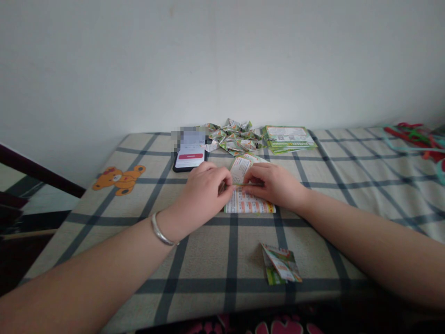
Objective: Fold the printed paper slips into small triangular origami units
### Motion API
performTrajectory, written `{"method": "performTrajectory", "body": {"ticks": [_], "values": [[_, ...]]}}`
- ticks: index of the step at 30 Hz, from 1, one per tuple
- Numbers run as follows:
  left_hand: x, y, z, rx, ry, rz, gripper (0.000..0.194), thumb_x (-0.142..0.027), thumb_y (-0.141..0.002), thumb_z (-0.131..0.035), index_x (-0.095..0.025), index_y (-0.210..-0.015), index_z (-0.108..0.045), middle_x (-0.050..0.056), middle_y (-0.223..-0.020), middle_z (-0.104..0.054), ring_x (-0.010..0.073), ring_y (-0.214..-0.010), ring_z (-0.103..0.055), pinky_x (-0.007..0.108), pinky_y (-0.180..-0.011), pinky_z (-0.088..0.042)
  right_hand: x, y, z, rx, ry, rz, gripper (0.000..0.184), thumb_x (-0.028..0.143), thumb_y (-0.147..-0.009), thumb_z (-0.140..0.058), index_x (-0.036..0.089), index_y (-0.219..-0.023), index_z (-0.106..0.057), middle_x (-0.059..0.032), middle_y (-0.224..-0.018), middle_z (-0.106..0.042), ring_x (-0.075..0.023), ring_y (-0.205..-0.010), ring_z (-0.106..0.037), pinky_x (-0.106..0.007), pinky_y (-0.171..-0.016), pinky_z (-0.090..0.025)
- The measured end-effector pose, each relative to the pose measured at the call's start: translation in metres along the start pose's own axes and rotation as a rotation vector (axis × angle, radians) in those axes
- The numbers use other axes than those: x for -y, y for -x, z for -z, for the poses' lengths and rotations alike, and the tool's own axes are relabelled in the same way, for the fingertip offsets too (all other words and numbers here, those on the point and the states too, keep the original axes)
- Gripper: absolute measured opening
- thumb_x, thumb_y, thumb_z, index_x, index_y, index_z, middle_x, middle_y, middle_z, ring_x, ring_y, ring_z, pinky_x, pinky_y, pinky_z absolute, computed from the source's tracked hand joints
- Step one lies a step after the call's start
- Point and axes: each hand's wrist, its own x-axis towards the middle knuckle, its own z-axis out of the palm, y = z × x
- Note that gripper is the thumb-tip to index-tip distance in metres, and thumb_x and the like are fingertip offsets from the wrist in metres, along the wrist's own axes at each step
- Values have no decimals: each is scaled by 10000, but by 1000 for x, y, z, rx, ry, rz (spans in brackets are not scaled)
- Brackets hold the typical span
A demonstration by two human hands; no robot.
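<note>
On the plaid tablecloth lies a printed paper leaflet [248,202], green, white and orange, with a crease across its middle. My left hand [208,188] pinches the leaflet at the left end of that crease; a silver bangle is on the wrist. From the right, my right hand [273,183] pinches the same crease, fingers curled over the sheet. Both sets of fingertips nearly meet and hide part of the paper. Nearer to me rests a small folded paper piece [281,264], touched by neither hand.
Behind the leaflet is a pile of folded paper pieces [236,137], with a stack of flat leaflets [290,138] to its right. A phone [190,155] with a lit screen lies left of the pile. Red and green items [417,137] sit far right, before the wall [222,60].
</note>
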Motion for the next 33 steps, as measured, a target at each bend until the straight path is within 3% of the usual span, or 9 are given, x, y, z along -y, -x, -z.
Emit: {"method": "performTrajectory", "body": {"ticks": [5, 9, 13, 17, 21, 33], "values": [[4, -1, -2, -34, 132, 50, 138, -222, -842, -640, -194, -972, -607, 11, -872, -666, 170, -819, -608, 325, -756, -461, 2, 2, 4, -63, -61, -82, 130, 315, -854, -662, 186, -851, -646, 3, -755, -597, -112, -645, -494, -235, -582, -324], [6, -3, -1, 10, 132, 56, 93, -265, -886, -609, -205, -935, -660, -2, -778, -657, 158, -743, -600, 299, -681, -444, 2, 2, 5, -110, -91, -97, 126, 306, -851, -665, 184, -830, -642, 2, -750, -607, -110, -635, -501, -235, -573, -328], [4, -3, 1, -10, 197, 63, 89, -237, -894, -603, -197, -939, -669, -3, -809, -675, 145, -755, -610, 276, -681, -445, 2, 3, 4, -137, -93, -125, 135, 318, -845, -663, 188, -820, -632, 2, -734, -616, -112, -630, -510, -235, -573, -332], [2, -2, 2, -21, 296, 113, 126, -223, -912, -564, -199, -995, -656, -10, -820, -685, 129, -721, -616, 251, -645, -439, 5, 5, 5, -162, -141, -193, 201, 350, -838, -639, 191, -958, -621, -5, -749, -644, -118, -603, -533, -241, -562, -343], [3, -1, 2, -80, 391, 164, 144, -207, -923, -524, -192, -1023, -626, -9, -848, -673, 120, -722, -610, 241, -651, -452, 4, 6, 6, -199, -156, -172, 267, 334, -845, -603, 198, -1075, -606, -12, -803, -656, -104, -544, -502, -248, -537, -357], [13, 0, -5, -127, 559, 217, 277, -188, -912, -506, -238, -1177, -570, 12, -850, -636, 131, -691, -600, 241, -580, -448, -6, 2, -5, -321, -448, -238, 275, 310, -812, -695, 249, -1064, -605, 62, -616, -464, -95, -494, -361, -239, -449, -294]]}}
